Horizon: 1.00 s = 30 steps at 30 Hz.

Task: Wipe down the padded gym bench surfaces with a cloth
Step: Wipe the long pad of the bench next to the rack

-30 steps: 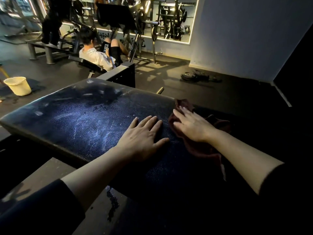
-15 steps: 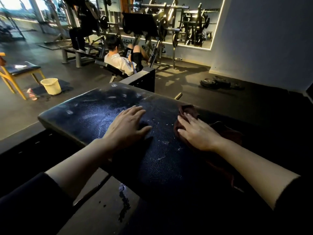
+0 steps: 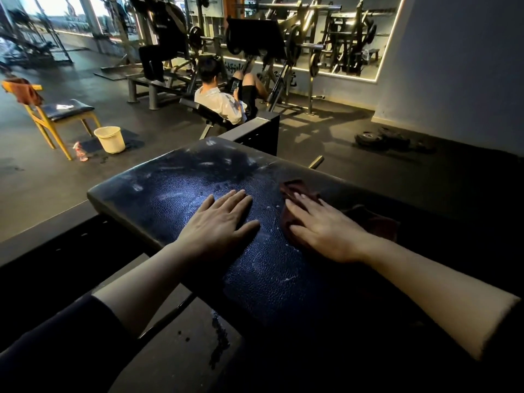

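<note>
Mid-wipe on the padded counter [image 3: 170, 199]. Right hand [image 3: 326, 231] lies flat, fingers straight, pressing the dark red cloth [image 3: 295, 188] onto the pad; no grip closed round it. Left hand [image 3: 218, 222] rests flat and relaxed on the pad, left of the cloth, holding nothing. Next move likely: sweep the cloth left across the streaky patch, so left hand must clear. Pad looks dark, pebbled, smeared with whitish streaks, heaviest left of the cloth.
</note>
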Available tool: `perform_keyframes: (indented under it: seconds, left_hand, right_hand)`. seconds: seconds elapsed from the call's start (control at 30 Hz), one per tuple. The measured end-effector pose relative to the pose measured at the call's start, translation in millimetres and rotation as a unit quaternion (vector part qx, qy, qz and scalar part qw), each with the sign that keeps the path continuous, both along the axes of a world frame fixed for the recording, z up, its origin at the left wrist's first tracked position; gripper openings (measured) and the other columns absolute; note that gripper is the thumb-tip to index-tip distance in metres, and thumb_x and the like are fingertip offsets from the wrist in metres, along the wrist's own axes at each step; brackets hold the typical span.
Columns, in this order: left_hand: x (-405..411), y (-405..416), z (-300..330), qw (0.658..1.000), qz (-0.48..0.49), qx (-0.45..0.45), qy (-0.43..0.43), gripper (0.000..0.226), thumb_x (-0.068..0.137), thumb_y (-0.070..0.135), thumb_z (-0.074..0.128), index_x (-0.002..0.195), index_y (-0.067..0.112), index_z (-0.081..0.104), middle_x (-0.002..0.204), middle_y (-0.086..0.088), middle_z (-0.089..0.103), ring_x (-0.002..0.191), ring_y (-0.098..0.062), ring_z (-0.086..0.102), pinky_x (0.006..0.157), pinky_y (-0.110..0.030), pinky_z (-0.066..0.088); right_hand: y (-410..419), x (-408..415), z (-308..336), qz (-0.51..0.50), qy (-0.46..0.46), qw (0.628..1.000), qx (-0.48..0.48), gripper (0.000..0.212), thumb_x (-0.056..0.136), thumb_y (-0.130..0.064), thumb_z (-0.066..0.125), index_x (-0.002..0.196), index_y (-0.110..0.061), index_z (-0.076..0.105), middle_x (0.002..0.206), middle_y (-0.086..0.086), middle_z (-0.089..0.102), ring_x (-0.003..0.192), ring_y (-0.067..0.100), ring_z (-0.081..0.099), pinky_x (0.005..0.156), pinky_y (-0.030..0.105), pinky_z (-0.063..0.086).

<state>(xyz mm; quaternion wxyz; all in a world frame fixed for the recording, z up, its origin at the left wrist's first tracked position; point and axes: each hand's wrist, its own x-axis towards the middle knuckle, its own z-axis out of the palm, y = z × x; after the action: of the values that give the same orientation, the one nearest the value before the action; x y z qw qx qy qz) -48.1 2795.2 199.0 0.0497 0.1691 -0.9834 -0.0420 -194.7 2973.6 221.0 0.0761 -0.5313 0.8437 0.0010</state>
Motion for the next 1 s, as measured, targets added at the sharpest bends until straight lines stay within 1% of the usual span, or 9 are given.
perform_keyframes:
  seconds: [0.1, 0.2, 0.27, 0.4, 0.53, 0.6, 0.73, 0.87, 1.0]
  left_hand:
    - [-0.3, -0.8, -0.4, 1.000, 0.000, 0.003, 0.002, 0.094, 0.072, 0.075, -0.004, 0.153, 0.029, 0.007, 0.160, 0.010, 0.002, 0.145, -0.004, -0.003, 0.120, -0.037, -0.003]
    - [-1.5, 0.1, -0.3, 1.000, 0.004, 0.006, 0.007, 0.088, 0.077, 0.074, 0.002, 0.153, 0.030, 0.009, 0.160, 0.010, 0.004, 0.145, -0.004, -0.002, 0.120, -0.037, -0.002]
    - [-2.9, -0.5, 0.7, 1.000, 0.008, 0.006, 0.010, 0.082, 0.081, 0.071, 0.010, 0.152, 0.030, 0.010, 0.160, 0.010, 0.006, 0.145, -0.004, 0.000, 0.120, -0.037, -0.001]
    - [-2.7, -2.5, 0.5, 1.000, 0.003, 0.004, 0.001, 0.071, 0.092, 0.067, 0.021, 0.152, 0.030, 0.009, 0.160, 0.010, 0.004, 0.145, -0.005, -0.002, 0.119, -0.036, -0.003]
    - [-3.8, -4.5, 0.8, 1.000, 0.002, 0.005, -0.008, 0.079, 0.084, 0.071, 0.012, 0.152, 0.031, 0.007, 0.160, 0.010, 0.002, 0.145, -0.004, -0.004, 0.119, -0.034, -0.005]
    - [-5.1, -4.2, 0.4, 1.000, 0.006, 0.006, -0.004, 0.081, 0.081, 0.070, 0.010, 0.152, 0.032, 0.007, 0.160, 0.011, 0.002, 0.145, -0.004, -0.004, 0.119, -0.035, -0.004]
    - [-6.2, -2.2, 0.5, 1.000, 0.015, 0.003, -0.015, 0.080, 0.083, 0.071, 0.012, 0.152, 0.031, 0.007, 0.160, 0.010, 0.002, 0.146, -0.005, -0.004, 0.119, -0.038, -0.002]
    - [-7.2, -3.1, 3.0, 0.999, 0.013, 0.013, -0.030, 0.074, 0.092, 0.067, 0.023, 0.152, 0.029, 0.004, 0.160, 0.009, -0.001, 0.145, -0.005, -0.006, 0.119, -0.037, -0.004]
    - [-3.9, -10.3, 9.6, 0.996, 0.002, 0.074, 0.040, 0.087, 0.087, 0.062, 0.046, 0.153, 0.018, 0.008, 0.161, 0.000, 0.006, 0.147, -0.011, 0.000, 0.117, -0.025, -0.001]
  right_hand:
    - [12.8, -20.6, 4.3, -0.020, -0.001, 1.000, 0.023, 0.058, 0.103, -0.041, 0.022, 0.152, -0.024, -0.001, 0.160, 0.000, -0.007, 0.146, 0.009, -0.008, 0.117, 0.032, -0.010]
    - [-18.9, -55.3, 7.1, -0.109, 0.005, 0.994, 0.031, 0.059, 0.103, -0.043, 0.019, 0.153, -0.019, 0.000, 0.161, 0.006, -0.005, 0.147, 0.014, -0.007, 0.118, 0.040, -0.009]
    - [-51.7, -63.5, 3.3, -0.139, 0.009, 0.990, 0.031, 0.062, 0.102, -0.045, 0.018, 0.153, -0.015, 0.001, 0.160, 0.011, -0.004, 0.148, 0.018, -0.006, 0.118, 0.039, -0.008]
    - [-68.9, -38.7, 0.1, -0.074, 0.001, 0.997, 0.006, 0.063, 0.102, -0.046, 0.021, 0.153, -0.015, 0.002, 0.160, 0.013, -0.005, 0.148, 0.018, -0.006, 0.118, 0.033, -0.006]
    - [-28.1, -30.1, -0.4, 0.007, -0.007, 1.000, 0.006, 0.060, 0.102, -0.043, 0.024, 0.153, -0.020, 0.000, 0.160, 0.005, -0.007, 0.147, 0.011, -0.008, 0.117, 0.029, -0.007]
    - [-31.3, -46.7, 1.7, -0.022, -0.006, 1.000, 0.016, 0.059, 0.102, -0.043, 0.023, 0.153, -0.021, 0.000, 0.160, 0.004, -0.005, 0.147, 0.010, -0.007, 0.117, 0.033, -0.008]
    - [-81.0, -65.8, 2.8, -0.109, 0.007, 0.994, 0.023, 0.063, 0.101, -0.046, 0.020, 0.153, -0.016, 0.001, 0.160, 0.011, -0.004, 0.148, 0.018, -0.005, 0.119, 0.038, -0.006]
    - [-96.8, -49.0, -0.1, -0.086, 0.003, 0.996, 0.013, 0.065, 0.101, -0.048, 0.019, 0.153, -0.013, 0.002, 0.160, 0.014, -0.004, 0.148, 0.020, -0.005, 0.120, 0.037, -0.003]
    - [-57.4, -26.1, -0.2, -0.004, -0.009, 1.000, 0.008, 0.063, 0.101, -0.046, 0.022, 0.153, -0.018, 0.001, 0.160, 0.008, -0.006, 0.147, 0.013, -0.007, 0.118, 0.031, -0.004]
